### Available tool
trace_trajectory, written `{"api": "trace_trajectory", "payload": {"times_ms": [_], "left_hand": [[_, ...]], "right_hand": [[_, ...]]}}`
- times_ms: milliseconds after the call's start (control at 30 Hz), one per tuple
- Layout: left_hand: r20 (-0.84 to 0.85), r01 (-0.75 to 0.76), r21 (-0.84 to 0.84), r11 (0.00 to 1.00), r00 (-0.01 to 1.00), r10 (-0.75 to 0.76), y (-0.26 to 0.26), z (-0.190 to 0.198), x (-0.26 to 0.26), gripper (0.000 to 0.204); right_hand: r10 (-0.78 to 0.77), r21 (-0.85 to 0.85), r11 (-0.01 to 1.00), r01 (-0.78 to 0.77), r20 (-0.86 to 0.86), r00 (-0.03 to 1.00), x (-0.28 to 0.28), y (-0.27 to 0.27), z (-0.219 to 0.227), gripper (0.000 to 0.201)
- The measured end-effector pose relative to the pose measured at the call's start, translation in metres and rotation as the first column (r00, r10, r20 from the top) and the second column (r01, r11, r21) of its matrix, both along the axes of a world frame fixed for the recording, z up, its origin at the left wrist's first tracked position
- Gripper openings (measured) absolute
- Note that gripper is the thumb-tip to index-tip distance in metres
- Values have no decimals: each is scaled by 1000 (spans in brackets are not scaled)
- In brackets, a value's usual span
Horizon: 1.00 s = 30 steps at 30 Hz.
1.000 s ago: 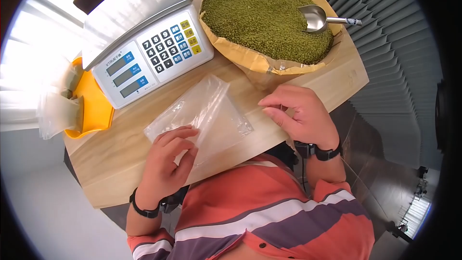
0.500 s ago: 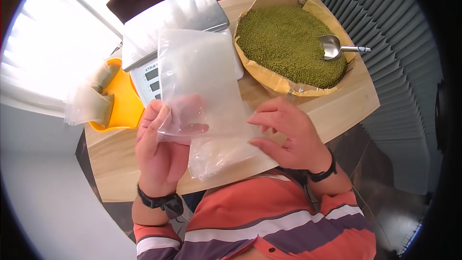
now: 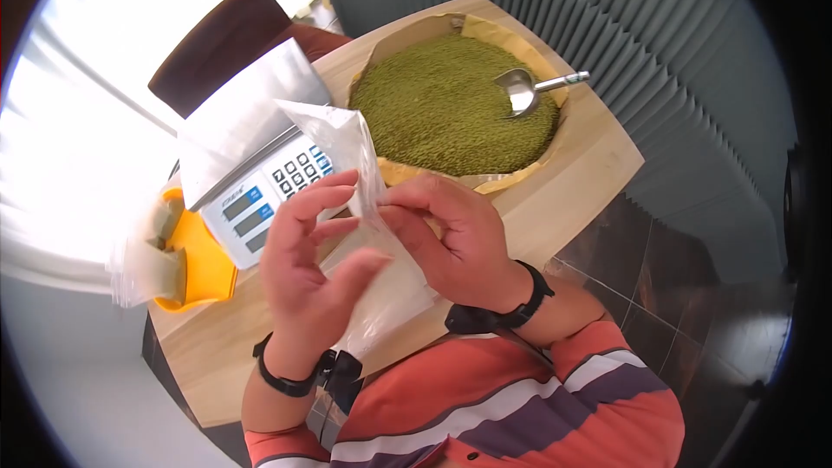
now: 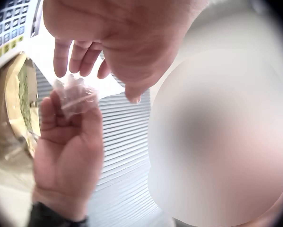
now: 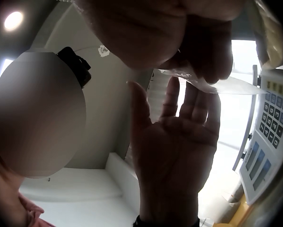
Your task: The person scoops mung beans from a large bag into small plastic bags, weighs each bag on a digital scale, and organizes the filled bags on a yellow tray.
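Observation:
A clear plastic bag (image 3: 347,139) stands upright between the two hands, over the table. My right hand (image 3: 455,243) pinches it by its near edge, and in the left wrist view the bag (image 4: 77,97) shows bunched at that hand's fingertips. My left hand (image 3: 308,251) is spread beside it, thumb apart from the fingers, fingertips close to the plastic. The right wrist view shows the left palm (image 5: 174,142) facing the camera with straight fingers. More clear plastic (image 3: 381,303) lies flat on the table beneath the hands.
A digital scale (image 3: 260,199) stands behind the left hand. Right of it sits a paper sack (image 3: 498,180) of green beans (image 3: 442,113) with a metal scoop (image 3: 522,94) in them. An orange tray (image 3: 208,256) with filled bags (image 3: 147,269) lies at left; a brown chair (image 3: 212,48) stands behind.
The left hand first touched the flat plastic on the table, then raised one bag by its edge. Now the right hand pinches that bag and the left fingers have spread off it.

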<state>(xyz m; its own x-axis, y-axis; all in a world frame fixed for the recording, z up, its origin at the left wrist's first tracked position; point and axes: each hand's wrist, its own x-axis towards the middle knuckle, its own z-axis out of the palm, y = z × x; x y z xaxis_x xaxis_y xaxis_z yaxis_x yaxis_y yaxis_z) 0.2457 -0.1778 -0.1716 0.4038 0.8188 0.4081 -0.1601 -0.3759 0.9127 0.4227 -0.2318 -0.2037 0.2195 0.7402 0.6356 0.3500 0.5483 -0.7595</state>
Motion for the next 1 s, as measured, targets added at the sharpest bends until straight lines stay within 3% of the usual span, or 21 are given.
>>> {"api": "trace_trajectory", "payload": {"times_ms": [33,67,133,200,367,433,500,567,667,767,800,867,1000], "left_hand": [[-230,-38,324,945,966,118,0,1,7,28],[-268,-49,456,889,945,189,3,2,13,30],[-296,-49,492,869,930,220,12,-1,18,26],[-312,-99,502,859,906,287,17,2,29,20],[-342,-35,440,897,917,203,24,14,54,21],[-425,-42,470,882,865,268,27,19,63,22],[-428,-30,471,882,866,258,34,20,69,16],[-435,-1,577,817,846,308,40,21,71,9],[-468,-31,634,773,780,416,49,29,73,6],[-471,-72,686,724,715,517,54,38,79,6],[-484,-22,734,679,685,544,55,40,82,4],[-488,86,806,586,657,575,52,41,89,7],[-500,161,822,546,662,558,41,35,98,15]], "right_hand": [[10,-10,1000,-11,-93,996,1,1,0,10],[-12,-5,1000,12,-92,996,3,1,1,10],[67,-93,990,-109,-368,927,6,2,2,10],[78,-71,991,-118,-411,908,13,7,-4,10],[121,-59,984,-170,-489,864,30,13,-10,10],[234,-99,934,-343,-556,798,37,14,-8,11],[234,-113,930,-349,-550,802,43,17,-12,10],[236,-128,925,-358,-544,805,49,21,-19,10],[226,-44,950,-310,-590,776,56,25,-24,9],[109,-135,958,-253,-644,757,67,30,-12,13],[-7,-162,983,-86,-505,863,69,32,-6,16],[-207,-169,971,169,-242,948,74,35,6,26],[-273,-70,961,266,-130,953,87,44,9,24]]}}
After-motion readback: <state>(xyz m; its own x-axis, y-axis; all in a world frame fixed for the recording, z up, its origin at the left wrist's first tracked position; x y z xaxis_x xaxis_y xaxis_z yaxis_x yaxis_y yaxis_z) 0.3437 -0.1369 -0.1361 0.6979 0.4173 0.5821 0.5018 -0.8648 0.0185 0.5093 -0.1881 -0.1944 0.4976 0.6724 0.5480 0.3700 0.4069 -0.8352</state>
